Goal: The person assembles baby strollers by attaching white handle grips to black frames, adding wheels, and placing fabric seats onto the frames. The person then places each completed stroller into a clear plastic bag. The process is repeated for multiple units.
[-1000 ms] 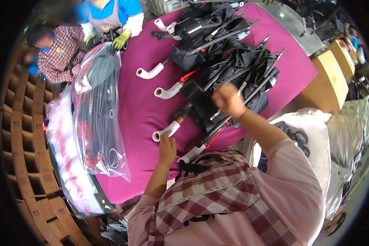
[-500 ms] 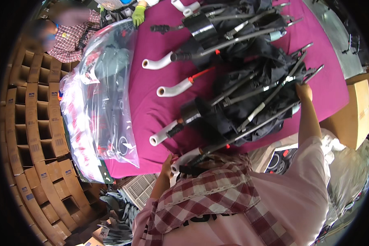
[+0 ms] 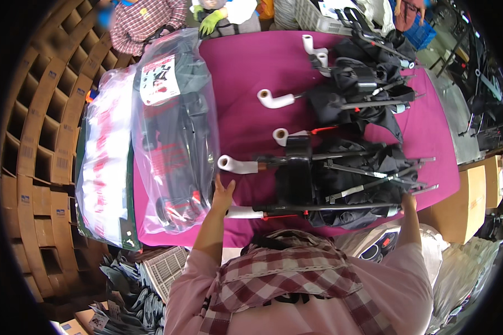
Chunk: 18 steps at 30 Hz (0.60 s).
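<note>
A folded stroller [image 3: 363, 178] with black fabric and grey metal tubes lies across the table in front of me. Its two curved handles, an upper one [image 3: 237, 165] and a lower one [image 3: 245, 213], have white wrapping and point left. Between these handle ends is my left hand [image 3: 223, 194], fingers spread, its wrist beside the lower handle. My right hand [image 3: 409, 202] closes on the stroller's near right end, by the tube tips; its fingers are partly hidden. Farther back lie more folded strollers [image 3: 369, 103] with similar white-wrapped handles [image 3: 275, 99].
The table has a magenta cover [image 3: 237, 72]. On its left lies a clear-bagged folded stroller [image 3: 176, 134] beside white and red plastic packaging [image 3: 103, 162]. Stacked cardboard boxes [image 3: 44, 139] line the left; a large carton [image 3: 458, 201] stands right. Co-workers, one in green gloves [image 3: 210, 22], are beyond the far edge.
The near stroller has turned more level across the table. My left hand has left the lower handle end and spread its fingers. My right hand has moved nearer. The view has shifted.
</note>
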{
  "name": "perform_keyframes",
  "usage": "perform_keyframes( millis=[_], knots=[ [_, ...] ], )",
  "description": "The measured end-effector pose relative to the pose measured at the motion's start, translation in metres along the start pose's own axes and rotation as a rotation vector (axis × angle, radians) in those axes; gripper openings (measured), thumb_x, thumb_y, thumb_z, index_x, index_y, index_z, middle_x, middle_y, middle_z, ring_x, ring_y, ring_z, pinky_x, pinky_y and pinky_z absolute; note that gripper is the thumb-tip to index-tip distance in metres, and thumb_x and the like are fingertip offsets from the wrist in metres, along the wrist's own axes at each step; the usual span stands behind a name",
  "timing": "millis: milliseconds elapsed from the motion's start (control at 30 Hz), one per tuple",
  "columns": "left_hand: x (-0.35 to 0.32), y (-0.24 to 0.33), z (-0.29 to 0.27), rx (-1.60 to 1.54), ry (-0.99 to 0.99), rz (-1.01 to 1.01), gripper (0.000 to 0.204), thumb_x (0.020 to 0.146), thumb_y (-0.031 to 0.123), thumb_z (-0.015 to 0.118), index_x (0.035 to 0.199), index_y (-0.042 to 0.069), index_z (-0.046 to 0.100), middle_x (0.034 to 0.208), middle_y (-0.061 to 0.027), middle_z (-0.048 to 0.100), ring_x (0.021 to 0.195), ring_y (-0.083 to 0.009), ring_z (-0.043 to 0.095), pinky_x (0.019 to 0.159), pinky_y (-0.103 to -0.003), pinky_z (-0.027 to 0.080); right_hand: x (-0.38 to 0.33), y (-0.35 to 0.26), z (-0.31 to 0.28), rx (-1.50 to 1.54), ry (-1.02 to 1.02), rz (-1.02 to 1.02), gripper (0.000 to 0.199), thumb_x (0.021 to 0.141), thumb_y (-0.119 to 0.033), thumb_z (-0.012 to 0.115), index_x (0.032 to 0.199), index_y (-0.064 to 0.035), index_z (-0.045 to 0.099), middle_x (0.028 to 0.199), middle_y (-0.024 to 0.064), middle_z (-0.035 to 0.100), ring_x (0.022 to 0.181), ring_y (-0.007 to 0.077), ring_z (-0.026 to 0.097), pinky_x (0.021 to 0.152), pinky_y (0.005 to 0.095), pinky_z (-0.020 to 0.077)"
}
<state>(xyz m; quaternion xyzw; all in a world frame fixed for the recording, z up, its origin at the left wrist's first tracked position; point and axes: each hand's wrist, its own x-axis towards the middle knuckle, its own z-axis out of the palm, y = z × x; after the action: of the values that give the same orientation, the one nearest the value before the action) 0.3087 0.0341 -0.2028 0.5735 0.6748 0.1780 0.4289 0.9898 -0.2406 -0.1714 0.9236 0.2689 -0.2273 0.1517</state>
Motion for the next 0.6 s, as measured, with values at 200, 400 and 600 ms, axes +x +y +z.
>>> perform_keyframes(
  millis=[200,400,600],
  knots=[
    [0.058,-0.033,-0.039,-0.340,0.380,0.164,0.056,0.097,0.023,0.059,0.140,-0.006,0.038,0.145,-0.0303,0.041,0.135,-0.0432,0.042,0.112,-0.044,0.035,-0.087,0.061,0.112,-0.256,0.056,-0.016,0.031,0.094,-0.019,0.048,0.114,-0.0110,0.070,0.117,0.0228,0.067,0.109,0.0401,0.066,0.090,0.0497,0.0543],
    [0.051,-0.123,-0.118,0.125,0.431,0.229,0.026,0.092,0.013,0.060,0.110,-0.005,0.061,0.121,-0.0267,0.056,0.110,-0.0436,0.056,0.100,-0.049,0.045,-0.211,-0.007,0.159,-0.031,0.007,0.017,0.029,0.086,-0.014,0.051,0.097,0.0005,0.073,0.100,0.0225,0.072,0.093,0.0391,0.071,0.083,0.0462,0.0572],
    [0.007,-0.180,-0.114,0.393,0.479,0.280,0.021,0.086,0.009,0.064,0.105,0.000,0.064,0.128,-0.0261,0.056,0.121,-0.0427,0.052,0.105,-0.048,0.042,-0.234,-0.026,0.129,0.446,0.327,0.392,0.023,0.085,-0.023,0.061,0.099,-0.0049,0.066,0.101,0.0234,0.067,0.099,0.0411,0.065,0.088,0.0503,0.0512]
  ],
)
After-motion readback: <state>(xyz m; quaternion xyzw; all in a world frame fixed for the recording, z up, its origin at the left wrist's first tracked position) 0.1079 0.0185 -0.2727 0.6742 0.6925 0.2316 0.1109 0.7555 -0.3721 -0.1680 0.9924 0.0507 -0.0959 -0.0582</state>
